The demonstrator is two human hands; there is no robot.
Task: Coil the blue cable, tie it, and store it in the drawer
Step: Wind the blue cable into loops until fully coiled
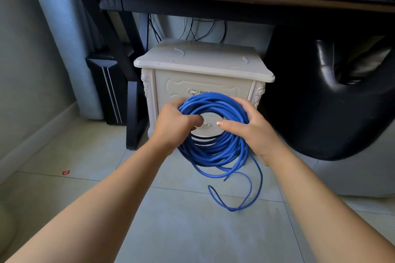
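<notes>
Head view: nearest, a loose tail (235,200) of the blue cable (213,151) trails down to the floor at 6 o'clock. The left grip (175,124) clasps the coil at 9 o'clock and the right grip (253,132) at 3. Beyond, the nightstand drawer (203,84) sits closed. The loops are untied and could spring apart if either grip slackens.

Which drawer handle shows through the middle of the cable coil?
The lower handle: it sits framed inside the ring of the coil. The upper handle only peeks out above the coil's top edge.
</notes>
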